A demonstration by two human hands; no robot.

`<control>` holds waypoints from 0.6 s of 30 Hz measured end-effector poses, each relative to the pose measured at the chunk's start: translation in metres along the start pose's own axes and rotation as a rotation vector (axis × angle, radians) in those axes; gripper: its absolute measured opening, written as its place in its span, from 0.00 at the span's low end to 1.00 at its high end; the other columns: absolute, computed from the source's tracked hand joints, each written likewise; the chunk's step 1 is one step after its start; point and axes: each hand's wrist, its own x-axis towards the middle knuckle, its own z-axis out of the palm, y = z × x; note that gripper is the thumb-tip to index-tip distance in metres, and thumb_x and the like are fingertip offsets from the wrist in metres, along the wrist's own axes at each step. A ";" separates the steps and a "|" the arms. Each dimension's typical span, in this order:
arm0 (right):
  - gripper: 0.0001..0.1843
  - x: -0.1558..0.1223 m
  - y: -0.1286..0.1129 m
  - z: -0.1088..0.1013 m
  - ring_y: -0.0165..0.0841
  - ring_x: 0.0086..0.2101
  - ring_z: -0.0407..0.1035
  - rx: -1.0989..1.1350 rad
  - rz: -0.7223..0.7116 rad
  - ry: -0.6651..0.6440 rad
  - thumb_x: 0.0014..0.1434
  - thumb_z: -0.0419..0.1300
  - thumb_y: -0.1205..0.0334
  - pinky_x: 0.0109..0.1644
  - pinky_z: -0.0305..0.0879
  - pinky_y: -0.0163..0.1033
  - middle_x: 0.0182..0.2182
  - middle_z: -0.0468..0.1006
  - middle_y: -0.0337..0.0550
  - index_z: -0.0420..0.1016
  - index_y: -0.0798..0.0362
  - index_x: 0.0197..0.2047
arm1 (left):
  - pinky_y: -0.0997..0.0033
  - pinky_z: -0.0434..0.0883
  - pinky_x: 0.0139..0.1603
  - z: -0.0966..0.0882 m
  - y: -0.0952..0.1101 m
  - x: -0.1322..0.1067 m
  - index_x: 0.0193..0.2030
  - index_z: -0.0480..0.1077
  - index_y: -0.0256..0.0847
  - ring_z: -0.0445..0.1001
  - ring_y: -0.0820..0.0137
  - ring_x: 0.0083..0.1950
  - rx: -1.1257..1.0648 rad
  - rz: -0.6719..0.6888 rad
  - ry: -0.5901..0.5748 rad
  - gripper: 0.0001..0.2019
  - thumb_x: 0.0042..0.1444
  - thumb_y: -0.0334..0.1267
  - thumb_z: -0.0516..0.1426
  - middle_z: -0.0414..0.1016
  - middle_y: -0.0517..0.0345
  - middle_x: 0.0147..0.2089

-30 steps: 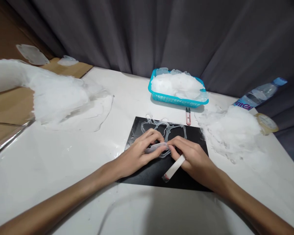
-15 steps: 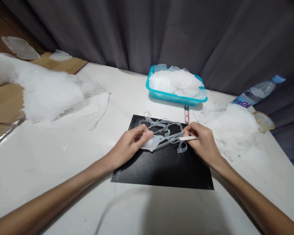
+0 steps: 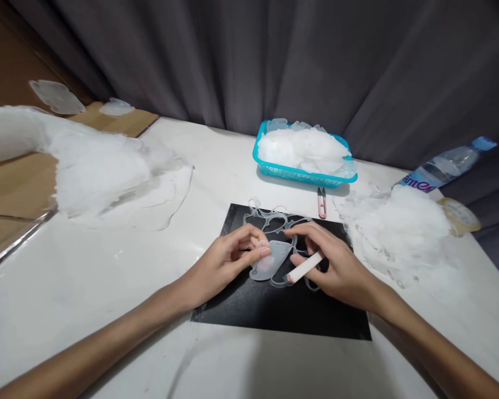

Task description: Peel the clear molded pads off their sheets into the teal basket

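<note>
A black mat (image 3: 283, 302) lies on the white table. On it rests a clear plastic frame (image 3: 276, 221) of joined outlines with a flat translucent piece (image 3: 270, 260) at its near end. My left hand (image 3: 228, 257) pinches that piece with thumb and fingers. My right hand (image 3: 336, 263) grips a small white tool (image 3: 305, 267) with a reddish tip, its forefinger touching the frame beside the piece.
A turquoise basket (image 3: 303, 173) heaped with clear pieces stands behind the mat, pink thread snips (image 3: 322, 202) beside it. Piles of clear scraps lie at right (image 3: 399, 224) and far left (image 3: 95, 166). A water bottle (image 3: 441, 169) and a tape roll (image 3: 459, 215) sit far right.
My right hand has come back from the frame's right side to the piece by my left hand, with the tool now pointing down-left. The frame has settled onto the mat.
</note>
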 end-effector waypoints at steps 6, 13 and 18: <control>0.06 -0.001 0.007 0.011 0.35 0.38 0.69 -0.030 -0.066 0.042 0.71 0.57 0.65 0.45 0.64 0.40 0.37 0.79 0.41 0.77 0.50 0.47 | 0.73 0.66 0.38 -0.001 0.002 0.000 0.47 0.71 0.42 0.70 0.72 0.38 0.025 0.011 0.011 0.11 0.68 0.47 0.60 0.72 0.63 0.36; 0.11 -0.002 0.001 0.019 0.35 0.41 0.70 -0.006 -0.237 0.070 0.73 0.54 0.68 0.50 0.67 0.42 0.45 0.82 0.42 0.75 0.51 0.54 | 0.69 0.67 0.46 0.010 0.006 0.002 0.42 0.77 0.43 0.73 0.68 0.44 0.377 0.161 0.057 0.10 0.67 0.47 0.61 0.74 0.60 0.43; 0.12 -0.005 0.000 0.019 0.38 0.41 0.71 -0.211 -0.294 0.090 0.74 0.52 0.68 0.49 0.68 0.45 0.45 0.83 0.48 0.75 0.56 0.54 | 0.72 0.67 0.43 0.015 0.002 0.002 0.44 0.77 0.43 0.75 0.70 0.42 0.375 0.157 0.072 0.10 0.70 0.45 0.57 0.79 0.61 0.41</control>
